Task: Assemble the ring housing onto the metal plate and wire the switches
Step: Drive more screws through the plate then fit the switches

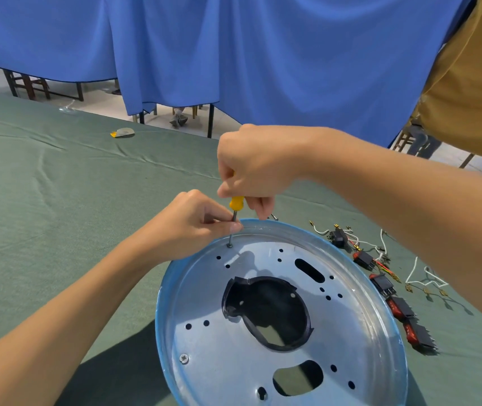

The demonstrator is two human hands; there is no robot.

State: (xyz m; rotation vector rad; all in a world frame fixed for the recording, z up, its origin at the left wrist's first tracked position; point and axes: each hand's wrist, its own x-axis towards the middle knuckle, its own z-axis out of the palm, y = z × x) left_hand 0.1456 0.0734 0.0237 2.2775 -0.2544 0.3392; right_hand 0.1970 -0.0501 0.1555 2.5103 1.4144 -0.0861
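Fastening the plate's (175, 312) eleven-o'clock screw (229, 245): right hand (257, 168) grips the screwdriver (236, 202), left hand (195, 227) pinches its shaft; next likely needs steady turns.

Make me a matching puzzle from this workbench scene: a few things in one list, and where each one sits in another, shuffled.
Things
1. screwdriver
2. rocker switches
3. seated screw
4. ring housing

Places
A. on the green cloth, right of the metal plate
B. driven into the plate's near-left part
C. showing through the plate's central opening
D. upright at the plate's far edge, handle in the right hand, shaft pinched by the left hand

Pairs: 1-D, 2-A, 3-B, 4-C
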